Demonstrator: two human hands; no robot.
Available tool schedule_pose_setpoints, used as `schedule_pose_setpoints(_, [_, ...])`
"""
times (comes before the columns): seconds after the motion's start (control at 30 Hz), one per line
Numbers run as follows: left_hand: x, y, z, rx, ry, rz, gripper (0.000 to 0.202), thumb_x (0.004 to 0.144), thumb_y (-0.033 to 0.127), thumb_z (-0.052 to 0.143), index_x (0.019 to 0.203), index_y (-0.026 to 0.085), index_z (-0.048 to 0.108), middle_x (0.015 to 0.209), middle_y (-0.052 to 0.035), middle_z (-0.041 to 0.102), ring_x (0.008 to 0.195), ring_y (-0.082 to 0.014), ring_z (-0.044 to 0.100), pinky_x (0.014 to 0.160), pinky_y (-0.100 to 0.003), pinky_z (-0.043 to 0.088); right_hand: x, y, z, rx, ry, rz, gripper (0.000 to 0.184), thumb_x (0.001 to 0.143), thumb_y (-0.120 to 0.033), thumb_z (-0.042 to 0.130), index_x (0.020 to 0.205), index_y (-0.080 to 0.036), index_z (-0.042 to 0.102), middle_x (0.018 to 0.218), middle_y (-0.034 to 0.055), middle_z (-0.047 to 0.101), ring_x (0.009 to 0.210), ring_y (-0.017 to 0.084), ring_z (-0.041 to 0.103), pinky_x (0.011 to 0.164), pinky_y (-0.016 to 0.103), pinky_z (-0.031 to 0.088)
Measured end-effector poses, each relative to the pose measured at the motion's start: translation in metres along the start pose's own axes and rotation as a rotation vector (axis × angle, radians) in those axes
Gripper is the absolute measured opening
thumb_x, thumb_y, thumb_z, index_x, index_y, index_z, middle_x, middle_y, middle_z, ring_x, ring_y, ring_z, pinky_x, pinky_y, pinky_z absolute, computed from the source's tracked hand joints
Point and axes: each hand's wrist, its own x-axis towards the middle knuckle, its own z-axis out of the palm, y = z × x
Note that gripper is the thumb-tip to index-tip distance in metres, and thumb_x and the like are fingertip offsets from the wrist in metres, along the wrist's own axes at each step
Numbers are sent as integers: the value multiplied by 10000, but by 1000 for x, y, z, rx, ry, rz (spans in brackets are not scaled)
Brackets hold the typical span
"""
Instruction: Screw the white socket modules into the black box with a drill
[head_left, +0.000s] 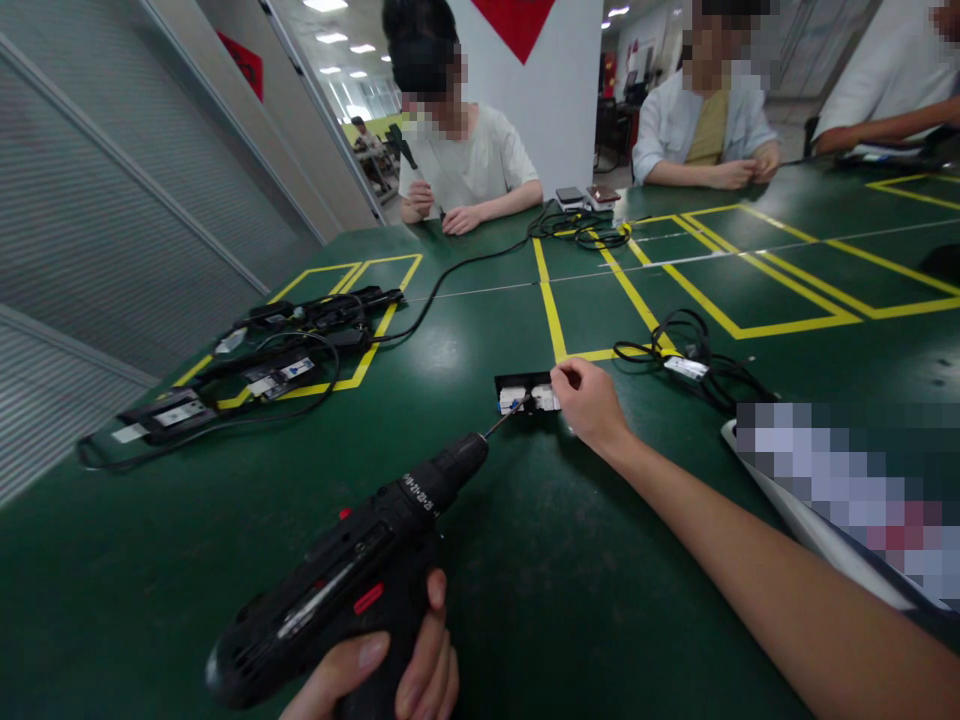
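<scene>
My left hand [390, 670] grips the handle of a black cordless drill [352, 580] at the bottom of the head view. The drill's thin bit points up and right, and its tip touches a small black and white electrical part [525, 395] lying on the green table [465, 560]. My right hand [589, 405] reaches across from the right and pinches the right end of that part, holding it down on the table.
Several black devices with cables [262, 370] lie at the left inside yellow floor-tape boxes. A cable bundle with a white tag [686, 365] sits right of the part. Three people sit at the far side; one holds a tool [409, 155]. A pixelated object [847, 490] lies at right.
</scene>
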Motion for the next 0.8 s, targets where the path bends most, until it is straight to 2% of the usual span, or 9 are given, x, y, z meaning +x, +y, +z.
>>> schedule_pose_setpoints(0.8, [1,1,0,6,-14,5,345,805,315,359,1012,130,563,498,20,393,378,-121,373,467,-327,383,-1,-1,-2,-4,-10,-15,229,825,-299,427,773,-163,603,759,51,614,701,159,548,654,284,408])
